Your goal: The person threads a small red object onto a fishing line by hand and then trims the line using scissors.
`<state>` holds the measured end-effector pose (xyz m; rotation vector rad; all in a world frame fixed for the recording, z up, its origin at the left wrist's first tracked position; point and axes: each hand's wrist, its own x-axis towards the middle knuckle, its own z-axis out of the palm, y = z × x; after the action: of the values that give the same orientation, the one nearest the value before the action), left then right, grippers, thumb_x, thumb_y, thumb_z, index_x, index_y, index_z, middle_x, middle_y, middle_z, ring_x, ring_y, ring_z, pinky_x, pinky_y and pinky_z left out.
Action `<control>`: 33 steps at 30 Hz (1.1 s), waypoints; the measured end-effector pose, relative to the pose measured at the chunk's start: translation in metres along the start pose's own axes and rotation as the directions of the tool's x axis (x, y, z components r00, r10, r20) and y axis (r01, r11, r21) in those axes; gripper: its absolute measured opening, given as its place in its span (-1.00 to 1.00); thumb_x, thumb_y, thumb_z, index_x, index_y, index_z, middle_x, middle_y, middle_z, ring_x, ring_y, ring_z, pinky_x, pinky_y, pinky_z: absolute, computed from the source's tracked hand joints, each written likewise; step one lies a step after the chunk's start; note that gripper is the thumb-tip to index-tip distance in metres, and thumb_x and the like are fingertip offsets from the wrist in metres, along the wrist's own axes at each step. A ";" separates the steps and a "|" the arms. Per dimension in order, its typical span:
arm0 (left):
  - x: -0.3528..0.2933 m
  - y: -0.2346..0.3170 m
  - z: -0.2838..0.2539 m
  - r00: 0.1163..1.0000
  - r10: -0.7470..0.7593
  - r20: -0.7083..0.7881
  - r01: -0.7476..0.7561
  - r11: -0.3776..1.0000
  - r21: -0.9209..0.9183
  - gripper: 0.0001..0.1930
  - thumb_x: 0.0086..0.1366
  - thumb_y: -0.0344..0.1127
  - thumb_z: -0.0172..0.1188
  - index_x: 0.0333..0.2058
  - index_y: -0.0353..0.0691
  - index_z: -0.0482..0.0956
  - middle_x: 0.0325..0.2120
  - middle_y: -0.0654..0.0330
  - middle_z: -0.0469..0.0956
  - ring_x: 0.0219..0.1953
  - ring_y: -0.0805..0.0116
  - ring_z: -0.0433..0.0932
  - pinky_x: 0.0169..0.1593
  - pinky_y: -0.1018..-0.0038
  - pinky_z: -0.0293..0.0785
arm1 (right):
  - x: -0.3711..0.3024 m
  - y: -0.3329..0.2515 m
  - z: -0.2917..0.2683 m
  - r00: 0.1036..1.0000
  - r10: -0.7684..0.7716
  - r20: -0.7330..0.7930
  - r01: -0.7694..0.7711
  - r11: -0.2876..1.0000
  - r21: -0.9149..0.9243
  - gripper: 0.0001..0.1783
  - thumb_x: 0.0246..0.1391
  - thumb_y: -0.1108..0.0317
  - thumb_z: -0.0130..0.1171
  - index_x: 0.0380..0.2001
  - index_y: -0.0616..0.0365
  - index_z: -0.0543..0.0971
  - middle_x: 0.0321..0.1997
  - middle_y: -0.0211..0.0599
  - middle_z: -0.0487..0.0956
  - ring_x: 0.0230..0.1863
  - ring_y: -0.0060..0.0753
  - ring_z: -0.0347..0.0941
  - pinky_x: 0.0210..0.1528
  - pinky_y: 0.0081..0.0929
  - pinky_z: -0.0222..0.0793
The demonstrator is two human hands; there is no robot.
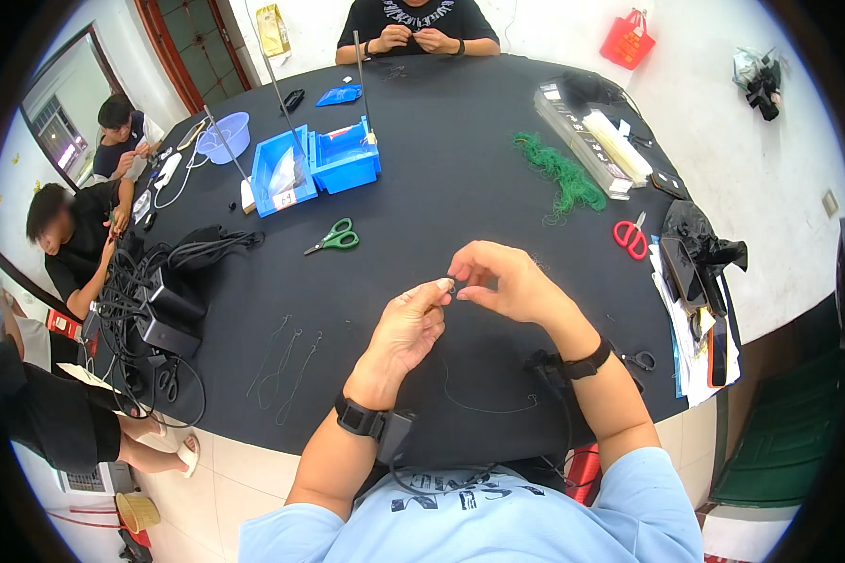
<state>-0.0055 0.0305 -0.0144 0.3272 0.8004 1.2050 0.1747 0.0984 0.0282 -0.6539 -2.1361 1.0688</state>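
Observation:
Near the middle of the table, my left hand (411, 324) is closed in a pinch on a tiny fish hook (452, 288), part of which is hidden by the fingertips. Close against it, my right hand (509, 281) has its thumb and index finger curved, with a gap between their tips. Nothing plainly shows in that gap. A thin dark line (474, 406) curves over the black cloth below my hands and ends in a small loop. Several knotted lines with small hooks (296, 371) lie to the left of my left forearm.
Green-handled scissors (340, 236), blue bins (345, 164) and a tangle of green thread (573, 178) lie beyond my hands. Red-handled scissors (631, 238) and phones (683, 272) are at right. Black cables (127, 300) crowd the left edge. Other people sit around the table.

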 end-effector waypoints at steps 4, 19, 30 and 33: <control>0.000 0.001 0.000 1.000 -0.023 -0.001 0.023 0.999 -0.045 -0.90 0.24 -0.34 0.29 -0.38 -0.18 0.54 -0.55 0.36 0.51 -0.68 0.66 0.23 -0.59 0.68 0.16 | 0.000 0.001 0.003 0.986 -0.166 0.012 0.164 0.956 -0.245 -0.75 -0.11 0.58 0.33 -0.30 0.13 0.59 -0.34 -0.34 0.55 -0.33 -0.44 0.55 -0.31 -0.50 0.48; -0.003 -0.001 0.005 0.999 0.053 0.000 -0.052 0.998 0.043 -0.88 0.22 -0.35 0.32 -0.30 -0.20 0.61 -0.49 0.35 0.54 -0.66 0.67 0.24 -0.57 0.70 0.19 | 0.001 0.006 0.005 0.968 0.241 -0.063 -0.233 0.966 0.112 -0.89 0.09 0.41 0.26 -0.41 0.21 0.56 -0.44 -0.41 0.58 -0.41 -0.63 0.51 -0.37 -0.62 0.44; 0.000 -0.003 0.003 1.000 0.006 -0.003 -0.006 0.998 -0.062 -0.86 0.22 -0.30 0.30 -0.29 -0.18 0.59 -0.49 0.31 0.54 -0.66 0.62 0.26 -0.57 0.68 0.19 | 0.003 0.006 0.009 0.921 0.388 -0.033 -0.345 0.852 0.394 -0.89 0.12 0.42 0.23 -0.37 0.24 0.54 -0.38 -0.29 0.62 -0.39 -0.56 0.54 -0.30 -0.58 0.51; 0.000 -0.003 0.002 1.000 0.003 0.000 -0.003 0.998 -0.064 -0.87 0.22 -0.30 0.30 -0.30 -0.19 0.60 -0.49 0.30 0.55 -0.66 0.62 0.26 -0.58 0.68 0.19 | 0.003 0.006 0.011 0.920 0.389 -0.053 -0.339 0.855 0.393 -0.87 0.10 0.39 0.23 -0.39 0.24 0.55 -0.43 -0.32 0.63 -0.42 -0.58 0.54 -0.33 -0.60 0.49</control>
<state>-0.0017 0.0301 -0.0152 0.2760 0.7594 1.2306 0.1658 0.0980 0.0197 -0.9334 -1.6595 1.5471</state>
